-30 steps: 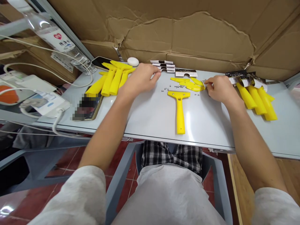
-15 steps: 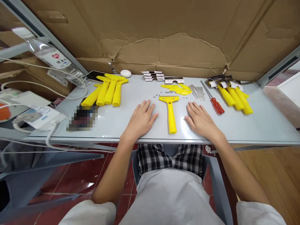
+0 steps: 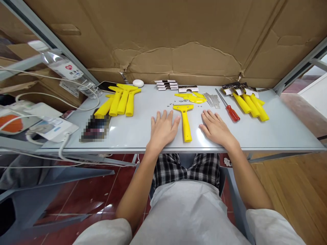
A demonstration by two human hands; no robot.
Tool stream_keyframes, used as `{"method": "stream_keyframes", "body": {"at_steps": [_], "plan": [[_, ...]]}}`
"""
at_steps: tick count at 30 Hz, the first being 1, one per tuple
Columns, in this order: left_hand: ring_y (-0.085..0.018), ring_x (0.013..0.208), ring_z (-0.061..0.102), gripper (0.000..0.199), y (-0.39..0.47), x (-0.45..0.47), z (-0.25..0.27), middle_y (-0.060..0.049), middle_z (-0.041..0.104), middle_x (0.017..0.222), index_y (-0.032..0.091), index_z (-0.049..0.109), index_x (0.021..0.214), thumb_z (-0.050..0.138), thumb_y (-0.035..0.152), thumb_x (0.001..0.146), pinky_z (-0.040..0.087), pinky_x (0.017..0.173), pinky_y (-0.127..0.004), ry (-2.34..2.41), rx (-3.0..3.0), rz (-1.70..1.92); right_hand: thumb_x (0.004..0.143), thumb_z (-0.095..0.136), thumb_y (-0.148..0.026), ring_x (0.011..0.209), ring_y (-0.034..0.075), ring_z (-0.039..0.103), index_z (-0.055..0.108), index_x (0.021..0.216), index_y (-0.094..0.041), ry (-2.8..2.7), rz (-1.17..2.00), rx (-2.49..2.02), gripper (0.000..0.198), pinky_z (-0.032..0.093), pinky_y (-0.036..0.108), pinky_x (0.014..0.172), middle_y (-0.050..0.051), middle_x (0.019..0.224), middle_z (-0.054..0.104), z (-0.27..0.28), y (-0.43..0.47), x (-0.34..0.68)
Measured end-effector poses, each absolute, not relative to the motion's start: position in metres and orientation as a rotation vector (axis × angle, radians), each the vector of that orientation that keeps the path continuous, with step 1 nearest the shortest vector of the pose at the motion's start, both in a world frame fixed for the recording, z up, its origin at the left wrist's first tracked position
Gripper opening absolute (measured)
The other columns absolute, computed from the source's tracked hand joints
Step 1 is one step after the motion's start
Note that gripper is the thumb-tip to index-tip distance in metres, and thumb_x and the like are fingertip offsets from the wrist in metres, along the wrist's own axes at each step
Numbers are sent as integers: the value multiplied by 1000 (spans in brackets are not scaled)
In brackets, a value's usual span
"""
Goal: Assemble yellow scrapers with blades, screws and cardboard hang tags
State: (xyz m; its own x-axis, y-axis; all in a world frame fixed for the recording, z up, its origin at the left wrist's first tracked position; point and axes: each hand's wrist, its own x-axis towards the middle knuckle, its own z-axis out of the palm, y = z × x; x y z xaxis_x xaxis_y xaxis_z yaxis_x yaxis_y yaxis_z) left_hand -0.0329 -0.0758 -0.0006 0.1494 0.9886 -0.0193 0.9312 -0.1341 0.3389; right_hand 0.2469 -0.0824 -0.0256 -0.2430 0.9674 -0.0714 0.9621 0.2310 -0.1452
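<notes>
A yellow scraper handle (image 3: 186,126) lies on the table between my two hands, its wide head pointing away from me. My left hand (image 3: 164,128) is just left of it, fingers spread and holding nothing. To its right, my right hand (image 3: 216,126) rests palm down on the tabletop, also with nothing in it. Beyond the handle are small screws (image 3: 184,101), loose yellow plates (image 3: 197,99) and several flat metal blades (image 3: 212,100). A screwdriver with a red handle (image 3: 233,113) lies beyond my right hand.
Several yellow handles (image 3: 122,101) lie at the left, and scrapers with black-and-white covers (image 3: 251,102) at the right. Folded cards (image 3: 166,85) sit along the back by a white oval object (image 3: 138,83). A bottle (image 3: 66,69) and white cables (image 3: 63,149) occupy the left side.
My left hand has moved right, closer to the yellow handle, and its fingers have spread. My right hand stays on the table. The camera view has shifted slightly.
</notes>
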Motion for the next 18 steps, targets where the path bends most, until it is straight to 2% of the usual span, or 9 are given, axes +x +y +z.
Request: {"method": "stream_keyframes", "body": {"at_steps": [2,3,4,6,9,11,14,18], "plan": [[-58,186,39,84,-78,-20,10,-27,52,194,9,52,188,24,62,128,32,149,-83,1881,2170,325,124,27,-59,197,35,21,42,196,-10,-2431,239,-1903,88,22,67,167,8,201,16,-26,-82,247],[-58,178,52,81,-79,-14,16,-27,63,185,10,56,184,30,61,128,41,143,-83,1881,2199,328,124,27,-59,197,35,21,42,196,-10,-2429,233,-1899,88,22,68,167,8,201,17,-27,-82,246],[-57,166,65,77,-78,-7,22,-28,74,173,10,61,179,37,61,126,52,134,-80,1881,2237,321,124,27,-59,197,35,21,42,196,-10,-2429,229,-1893,88,23,67,167,9,201,17,-27,-82,246],[-55,145,78,72,-75,5,32,-29,83,155,13,63,176,49,59,123,63,120,-75,1889,2314,293,124,28,-60,197,34,21,42,196,-11,-2424,222,-1884,88,23,67,166,9,200,17,-28,-82,246],[-53,132,83,65,-66,22,40,-26,85,148,22,63,177,59,54,120,68,107,-69,1873,2369,219,124,29,-60,196,35,24,44,196,-11,-2416,222,-1867,88,25,68,166,10,200,20,-30,-82,247],[-54,130,83,64,-60,30,41,-28,84,149,21,62,178,60,48,120,69,103,-69,1856,2389,171,124,29,-60,196,36,25,45,195,-10,-2411,224,-1852,88,26,69,165,11,199,21,-30,-82,247],[-54,129,83,62,-55,37,41,-30,81,152,17,62,178,54,33,119,69,103,-69,1848,2413,118,124,30,-60,196,36,24,44,195,-10,-2406,238,-1846,88,25,69,165,10,200,21,-30,-82,246],[-50,132,84,69,-53,41,45,-28,79,155,22,62,183,48,19,116,70,105,-64,1831,2412,17,124,31,-60,196,36,23,44,195,-11,-2402,256,-1847,88,24,67,166,9,200,20,-29,-83,245]]}}
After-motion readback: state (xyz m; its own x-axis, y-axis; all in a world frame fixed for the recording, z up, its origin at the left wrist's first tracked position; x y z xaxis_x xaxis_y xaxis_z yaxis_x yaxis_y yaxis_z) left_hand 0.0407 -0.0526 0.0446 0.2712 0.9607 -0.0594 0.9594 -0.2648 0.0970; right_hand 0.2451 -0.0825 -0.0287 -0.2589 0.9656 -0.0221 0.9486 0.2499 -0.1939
